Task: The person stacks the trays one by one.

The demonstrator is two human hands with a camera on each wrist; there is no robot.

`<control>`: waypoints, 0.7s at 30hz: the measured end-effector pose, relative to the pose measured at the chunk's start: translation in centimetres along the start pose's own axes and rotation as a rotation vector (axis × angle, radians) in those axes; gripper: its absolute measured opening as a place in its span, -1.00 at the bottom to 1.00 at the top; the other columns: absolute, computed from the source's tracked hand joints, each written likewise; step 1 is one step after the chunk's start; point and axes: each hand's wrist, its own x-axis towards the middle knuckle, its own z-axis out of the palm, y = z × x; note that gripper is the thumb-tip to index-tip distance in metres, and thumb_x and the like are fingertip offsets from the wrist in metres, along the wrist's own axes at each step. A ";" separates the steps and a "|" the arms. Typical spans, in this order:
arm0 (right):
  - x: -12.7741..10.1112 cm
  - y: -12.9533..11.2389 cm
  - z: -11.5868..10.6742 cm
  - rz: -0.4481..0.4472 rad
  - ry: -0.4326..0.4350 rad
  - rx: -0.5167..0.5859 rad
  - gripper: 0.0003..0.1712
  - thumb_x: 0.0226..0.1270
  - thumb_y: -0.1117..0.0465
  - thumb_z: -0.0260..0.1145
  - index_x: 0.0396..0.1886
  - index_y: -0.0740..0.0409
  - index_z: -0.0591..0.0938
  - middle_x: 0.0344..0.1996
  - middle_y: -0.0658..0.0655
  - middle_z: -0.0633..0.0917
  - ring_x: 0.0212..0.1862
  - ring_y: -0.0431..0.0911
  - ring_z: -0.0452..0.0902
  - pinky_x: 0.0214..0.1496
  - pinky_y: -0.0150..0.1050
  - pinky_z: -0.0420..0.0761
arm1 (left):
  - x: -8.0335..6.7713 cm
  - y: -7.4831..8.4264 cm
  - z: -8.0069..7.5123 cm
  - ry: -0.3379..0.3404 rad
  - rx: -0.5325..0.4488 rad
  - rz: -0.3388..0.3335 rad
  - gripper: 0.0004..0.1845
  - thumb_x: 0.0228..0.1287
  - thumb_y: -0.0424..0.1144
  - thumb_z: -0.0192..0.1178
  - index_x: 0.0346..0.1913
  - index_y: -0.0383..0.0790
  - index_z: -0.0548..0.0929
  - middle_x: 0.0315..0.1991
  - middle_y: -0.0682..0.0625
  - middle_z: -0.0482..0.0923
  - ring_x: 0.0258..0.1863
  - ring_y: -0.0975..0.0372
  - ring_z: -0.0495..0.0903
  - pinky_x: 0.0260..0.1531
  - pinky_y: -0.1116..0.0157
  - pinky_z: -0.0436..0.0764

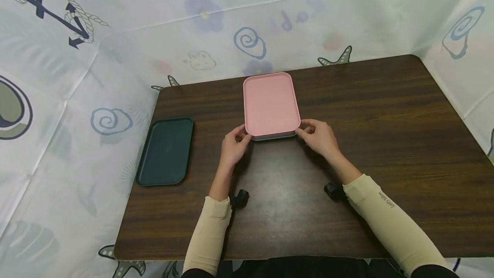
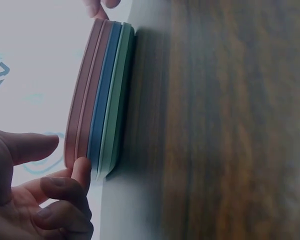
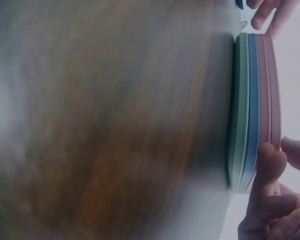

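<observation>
Pink tray (image 1: 271,103) tops tray stack (image 2: 104,95) at surface (image 1: 386,140) centre. Left hand (image 1: 233,146) and right hand (image 1: 319,136) pinch its near corners. Dark green tray (image 1: 165,151) already apart at left; judged early, most of stack remains.

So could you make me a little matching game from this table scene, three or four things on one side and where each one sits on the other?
Things:
1. pink tray
2. dark green tray
3. left hand
4. right hand

Places:
A. alone near the table's left edge
B. at the stack's near right corner
C. on top of the stack in the middle
D. at the stack's near left corner

Pairs: 1-C, 2-A, 3-D, 4-B
</observation>
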 end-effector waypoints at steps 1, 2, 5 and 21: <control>-0.1 0.0 0.0 0.007 -0.004 0.007 -0.47 0.37 0.00 0.31 0.23 0.17 0.57 -0.38 0.10 0.71 -0.54 -0.09 0.53 -0.49 -0.22 0.41 | -0.2 -0.1 -0.1 -0.009 -0.004 0.001 -0.56 0.29 -0.22 0.25 0.24 -0.17 0.59 -0.27 -0.08 0.63 -0.65 0.26 0.34 -0.59 0.32 0.33; -0.2 -0.1 0.1 0.014 -0.003 0.015 -0.47 0.37 -0.01 0.31 0.23 0.17 0.57 -0.38 0.10 0.71 -0.53 -0.09 0.54 -0.49 -0.22 0.41 | -0.4 -0.2 -0.3 -0.022 -0.008 0.002 -0.56 0.30 -0.23 0.25 0.23 -0.17 0.60 -0.26 -0.08 0.63 -0.65 0.26 0.34 -0.59 0.32 0.33; -0.7 -0.3 0.3 0.025 0.063 0.042 -0.50 0.36 0.01 0.31 0.20 0.16 0.58 -0.39 0.12 0.71 -0.50 -0.07 0.52 -0.44 -0.20 0.41 | -1.1 -0.6 -0.9 -0.066 -0.009 0.008 -0.60 0.31 -0.22 0.23 0.20 -0.17 0.62 -0.24 -0.08 0.61 -0.59 0.24 0.37 -0.55 0.31 0.36; -5.5 -7.4 11.9 -0.075 -0.503 0.525 -0.56 0.38 0.29 0.28 0.20 0.38 0.52 -0.23 0.32 0.72 -0.43 0.02 0.67 -0.60 -0.36 0.48 | -8.1 -5.4 -12.0 0.105 0.206 -0.062 -0.57 0.44 -0.07 0.14 0.25 -0.18 0.57 -0.07 -0.11 0.60 -0.52 0.17 0.43 -0.46 0.23 0.41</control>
